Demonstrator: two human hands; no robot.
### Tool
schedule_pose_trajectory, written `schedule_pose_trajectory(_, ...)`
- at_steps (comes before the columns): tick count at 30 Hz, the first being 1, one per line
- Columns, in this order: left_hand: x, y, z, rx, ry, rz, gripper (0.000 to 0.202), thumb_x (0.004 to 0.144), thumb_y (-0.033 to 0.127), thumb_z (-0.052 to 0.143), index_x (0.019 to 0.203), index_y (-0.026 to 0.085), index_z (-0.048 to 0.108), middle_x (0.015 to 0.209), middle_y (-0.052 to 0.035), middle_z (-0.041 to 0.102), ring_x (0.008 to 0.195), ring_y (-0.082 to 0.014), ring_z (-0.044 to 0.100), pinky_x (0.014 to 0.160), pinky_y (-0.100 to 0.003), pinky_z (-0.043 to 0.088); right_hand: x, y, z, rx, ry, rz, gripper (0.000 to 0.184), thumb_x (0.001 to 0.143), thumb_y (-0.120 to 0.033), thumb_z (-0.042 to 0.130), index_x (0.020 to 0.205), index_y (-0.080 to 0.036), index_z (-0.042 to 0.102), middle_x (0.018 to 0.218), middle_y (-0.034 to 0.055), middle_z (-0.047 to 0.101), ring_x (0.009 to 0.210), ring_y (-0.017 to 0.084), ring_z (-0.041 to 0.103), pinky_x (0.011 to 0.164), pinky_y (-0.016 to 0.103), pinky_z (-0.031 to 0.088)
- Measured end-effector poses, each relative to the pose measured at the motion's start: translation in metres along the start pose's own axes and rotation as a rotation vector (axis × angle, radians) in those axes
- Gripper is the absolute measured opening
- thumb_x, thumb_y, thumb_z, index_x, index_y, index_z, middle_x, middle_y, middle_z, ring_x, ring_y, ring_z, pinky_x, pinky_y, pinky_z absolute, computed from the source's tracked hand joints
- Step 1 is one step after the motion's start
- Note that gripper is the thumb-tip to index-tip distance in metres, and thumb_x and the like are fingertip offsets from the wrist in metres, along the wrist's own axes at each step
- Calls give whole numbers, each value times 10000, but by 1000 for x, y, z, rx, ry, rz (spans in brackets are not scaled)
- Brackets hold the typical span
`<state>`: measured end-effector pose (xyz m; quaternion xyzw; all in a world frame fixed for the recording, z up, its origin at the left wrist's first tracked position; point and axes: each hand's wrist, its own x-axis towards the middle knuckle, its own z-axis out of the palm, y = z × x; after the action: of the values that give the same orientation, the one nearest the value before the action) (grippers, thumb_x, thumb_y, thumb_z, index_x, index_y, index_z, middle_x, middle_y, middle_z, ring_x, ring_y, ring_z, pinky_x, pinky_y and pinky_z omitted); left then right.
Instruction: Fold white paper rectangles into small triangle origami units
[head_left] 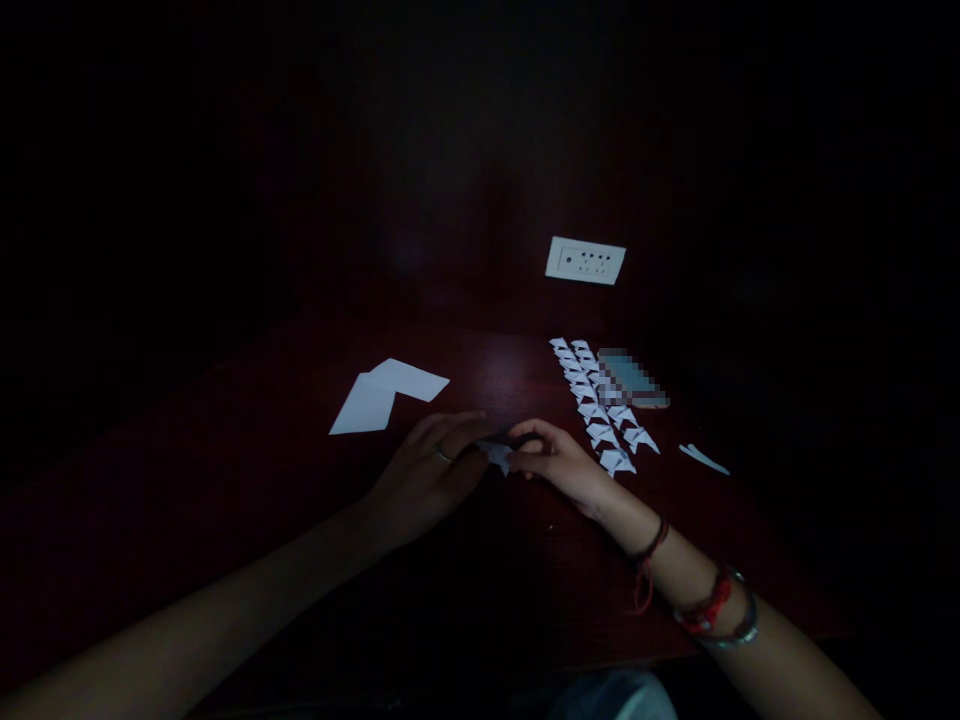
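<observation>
Between my two hands, just above or on the dark red table [480,570], is a small folded piece of white paper [496,455]. My left hand [435,465], with a ring on one finger, closes on its left side. On the right side my right hand [555,462] pinches it between thumb and fingers. Part of the paper is hidden by the fingers. To the right lie two rows of small folded white paper pieces [591,411], several in each row. Behind my left hand rest white paper sheets [364,405], partly overlapping.
Beside the rows lies a flat, phone-like object [634,378] with a blurred-out surface. Thin white paper strips [703,459] are farther right. A white wall socket [585,261] is at the back. The surroundings are very dark.
</observation>
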<state>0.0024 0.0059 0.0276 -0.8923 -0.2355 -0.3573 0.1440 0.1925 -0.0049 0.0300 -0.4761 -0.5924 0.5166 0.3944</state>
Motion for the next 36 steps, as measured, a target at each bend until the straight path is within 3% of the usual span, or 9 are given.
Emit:
schedule_pose_trajectory(2,0,-1,2,-5,5,18,204,814,121,431,974,195,534,1107,-38,526,1079,-202,435,873,-385,373,-3,-4,0,-227,29,-90,273,713,-234,556,966,-175,472,617,-36,526,533,89,457,540,232,372)
schedule_pose_trajectory(6,1,-3,5,27,-29,35,236,817,104,419,1022,183,505,1155,-51,497,1122,-203,394,895,-395,351,-13,-15,0,-758,197,-478,247,770,-221,506,1014,-190,519,866,42,514,787,143,478,711,285,375)
schedule_pose_trajectory(8,2,-3,4,53,-50,55,225,814,106,426,1009,180,510,1165,-59,487,1130,-212,384,891,-405,351,-17,-20,1,-922,157,-590,177,791,-219,482,949,-191,559,889,48,497,826,152,460,726,284,363)
schedule_pose_trajectory(11,5,-1,2,67,-44,66,191,802,108,445,964,163,530,1153,-73,491,1119,-224,392,878,-406,361,-17,-23,4,-1116,101,-649,137,811,-206,449,820,-173,582,840,44,503,798,149,445,706,282,345)
schedule_pose_trajectory(15,7,1,1,60,-55,38,169,791,106,451,921,147,549,1132,-85,496,1096,-237,407,870,-415,370,-15,-24,10,-1283,119,-658,168,825,-184,410,769,-154,566,792,50,517,744,149,433,665,284,318)
schedule_pose_trajectory(20,8,5,1,25,-55,-17,167,786,97,454,909,129,563,1122,-104,492,1074,-246,420,870,-413,374,-14,-23,14,-1333,133,-668,165,819,-180,408,729,-151,544,771,47,518,724,151,424,653,287,303)
schedule_pose_trajectory(31,8,9,-2,-68,-63,-98,212,791,94,427,972,129,533,1133,-93,476,1073,-227,414,887,-403,369,-14,-18,10,-1086,104,-603,108,776,-144,463,843,-163,546,839,37,505,791,150,447,708,277,329)
schedule_pose_trajectory(36,7,8,0,-76,-47,-95,194,798,100,435,959,150,530,1138,-83,465,1072,-221,415,880,-408,371,-14,-18,9,-1045,80,-620,98,772,-208,508,847,-172,559,853,30,502,810,150,451,722,278,328)
